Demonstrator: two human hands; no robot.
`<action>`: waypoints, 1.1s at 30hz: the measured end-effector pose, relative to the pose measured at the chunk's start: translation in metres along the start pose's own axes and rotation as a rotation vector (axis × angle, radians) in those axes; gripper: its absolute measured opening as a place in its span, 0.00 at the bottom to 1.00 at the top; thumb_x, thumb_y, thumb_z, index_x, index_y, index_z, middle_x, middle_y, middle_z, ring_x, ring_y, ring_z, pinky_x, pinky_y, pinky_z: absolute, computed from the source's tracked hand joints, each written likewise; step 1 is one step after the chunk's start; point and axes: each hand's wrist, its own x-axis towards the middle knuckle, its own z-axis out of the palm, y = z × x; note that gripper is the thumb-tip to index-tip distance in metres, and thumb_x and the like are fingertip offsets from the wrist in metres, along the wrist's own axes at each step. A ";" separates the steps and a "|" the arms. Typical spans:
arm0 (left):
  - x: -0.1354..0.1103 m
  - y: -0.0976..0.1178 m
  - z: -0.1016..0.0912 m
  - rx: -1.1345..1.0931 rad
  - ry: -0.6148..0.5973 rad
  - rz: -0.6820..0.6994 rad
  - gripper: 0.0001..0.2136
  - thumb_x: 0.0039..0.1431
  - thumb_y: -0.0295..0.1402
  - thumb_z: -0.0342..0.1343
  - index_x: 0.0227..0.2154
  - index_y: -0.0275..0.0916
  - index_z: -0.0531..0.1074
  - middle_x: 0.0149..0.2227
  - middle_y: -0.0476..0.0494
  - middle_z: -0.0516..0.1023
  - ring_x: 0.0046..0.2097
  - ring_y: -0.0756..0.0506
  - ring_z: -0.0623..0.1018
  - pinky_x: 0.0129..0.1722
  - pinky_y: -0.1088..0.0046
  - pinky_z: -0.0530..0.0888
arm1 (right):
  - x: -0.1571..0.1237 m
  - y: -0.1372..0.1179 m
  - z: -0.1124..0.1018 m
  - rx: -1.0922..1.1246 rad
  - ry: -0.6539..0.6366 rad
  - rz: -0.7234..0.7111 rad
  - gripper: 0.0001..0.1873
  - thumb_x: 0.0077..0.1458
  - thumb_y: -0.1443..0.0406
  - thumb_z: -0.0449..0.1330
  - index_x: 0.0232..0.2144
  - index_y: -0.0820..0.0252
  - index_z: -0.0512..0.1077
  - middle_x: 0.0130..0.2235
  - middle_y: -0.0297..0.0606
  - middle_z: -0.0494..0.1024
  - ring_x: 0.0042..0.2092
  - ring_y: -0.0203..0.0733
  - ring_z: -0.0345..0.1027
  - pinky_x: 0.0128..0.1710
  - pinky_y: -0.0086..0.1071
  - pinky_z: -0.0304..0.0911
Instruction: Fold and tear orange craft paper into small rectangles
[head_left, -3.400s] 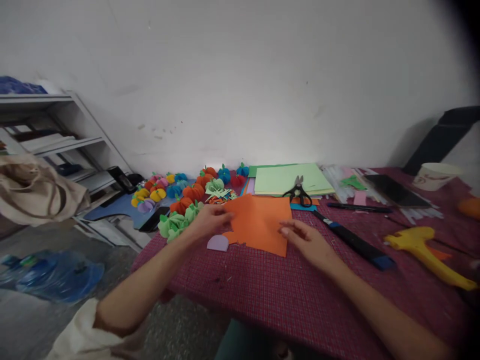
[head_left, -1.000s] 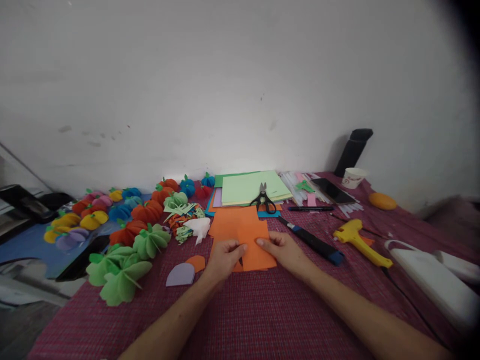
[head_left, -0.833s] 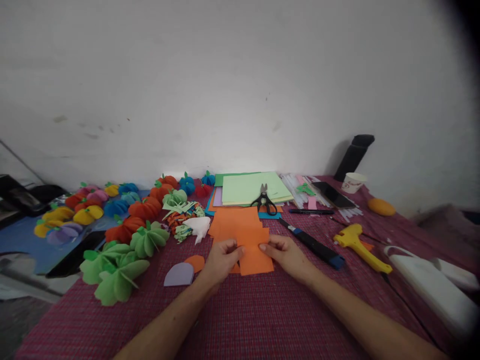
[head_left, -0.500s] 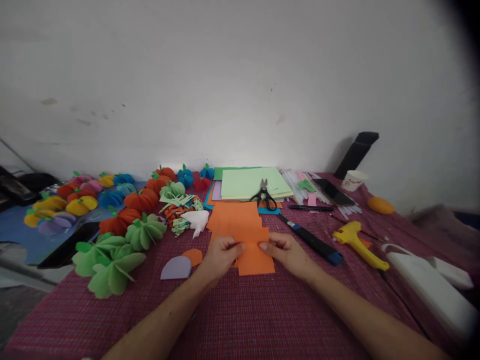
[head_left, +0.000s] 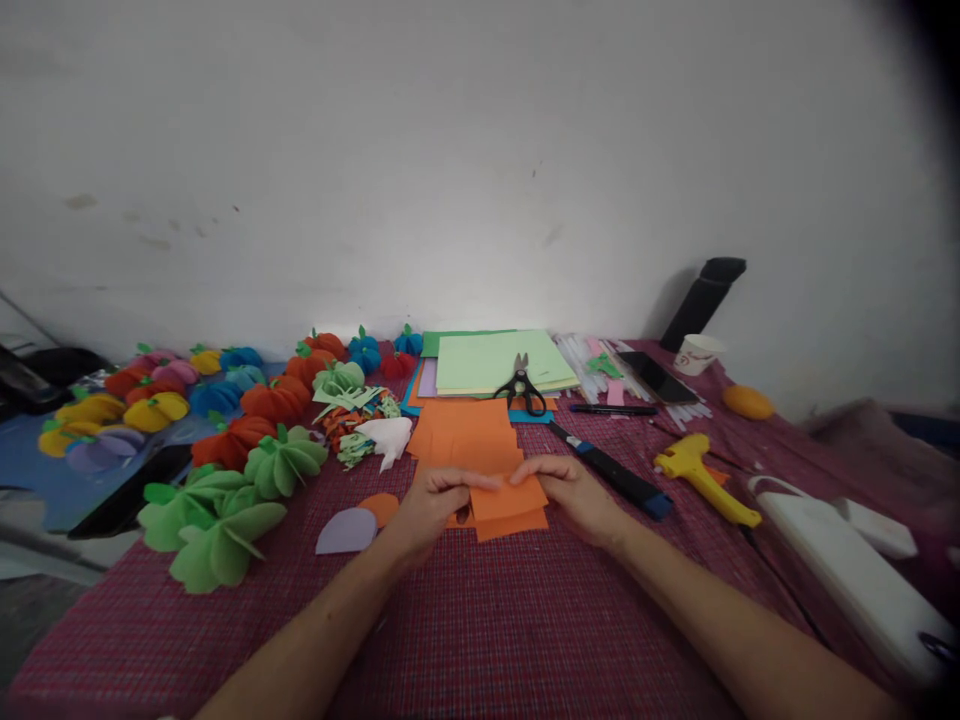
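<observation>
Both my hands meet over a folded piece of orange paper (head_left: pixel 508 503) on the red checked tablecloth (head_left: pixel 480 620). My left hand (head_left: pixel 427 500) pinches its left edge with fingers closed. My right hand (head_left: pixel 574 492) grips the right edge, fingers curled over the fold. A larger orange sheet (head_left: pixel 463 432) lies flat just beyond them. A lilac half-circle cut-out (head_left: pixel 346 530) and a small orange cut-out (head_left: pixel 382 506) rest left of my left hand.
Black scissors (head_left: pixel 520 386) lie on a stack of light green paper (head_left: pixel 495 358). A dark knife (head_left: pixel 609 472), a yellow glue gun (head_left: pixel 697 474), a pen (head_left: pixel 611 409), a phone (head_left: pixel 654 375) and a paper cup (head_left: pixel 695 352) sit right. Several paper pumpkins (head_left: pixel 225 480) fill the left side.
The view swung right and settled. My hands drew together on the orange paper and folded it smaller, bringing the far edge down toward me.
</observation>
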 end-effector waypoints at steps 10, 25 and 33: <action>-0.002 0.007 0.002 0.097 -0.098 0.093 0.21 0.48 0.29 0.52 0.48 0.39 0.65 0.25 0.50 0.73 0.24 0.54 0.67 0.26 0.79 0.64 | -0.002 -0.012 -0.002 -0.329 -0.078 -0.138 0.11 0.50 0.66 0.52 0.30 0.58 0.75 0.32 0.36 0.75 0.35 0.37 0.67 0.40 0.32 0.60; -0.002 0.001 0.006 -0.004 -0.004 0.075 0.10 0.45 0.29 0.52 0.32 0.37 0.76 0.27 0.47 0.76 0.24 0.53 0.68 0.27 0.78 0.65 | -0.004 -0.011 0.000 -0.171 -0.029 -0.074 0.08 0.46 0.67 0.55 0.28 0.58 0.75 0.31 0.35 0.75 0.35 0.37 0.67 0.39 0.32 0.59; -0.002 0.001 0.006 -0.116 -0.020 0.045 0.09 0.46 0.28 0.52 0.29 0.35 0.76 0.21 0.49 0.71 0.21 0.55 0.64 0.24 0.79 0.61 | -0.004 -0.005 0.004 -0.025 0.004 0.004 0.09 0.44 0.70 0.53 0.26 0.60 0.73 0.25 0.32 0.73 0.25 0.32 0.62 0.27 0.26 0.56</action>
